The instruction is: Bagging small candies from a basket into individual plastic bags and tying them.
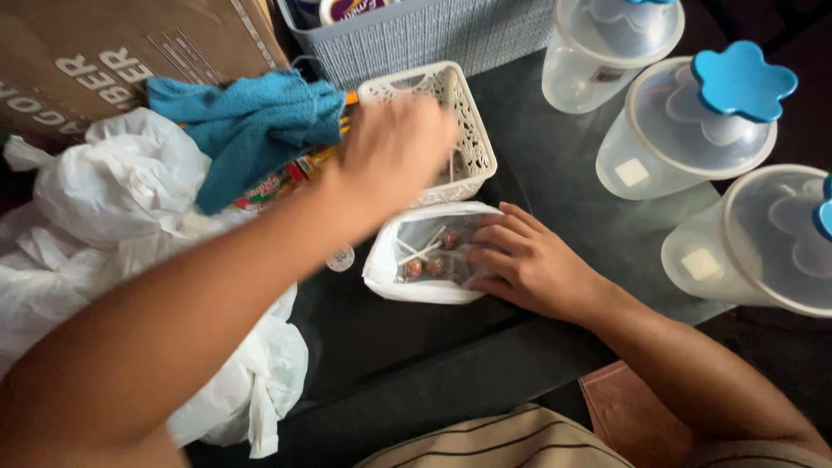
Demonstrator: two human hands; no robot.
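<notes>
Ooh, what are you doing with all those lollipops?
A person's right hand rests on a small white plastic bag of lollipops lying on the dark table. The left hand, blurred, reaches over a white lattice plastic basket. A blue cloth, crumpled white bags and clear lidded jars sit around them.

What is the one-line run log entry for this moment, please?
left hand: blurred, over white lattice basket | right hand: resting on white bag of lollipops | surface: dark table
</notes>
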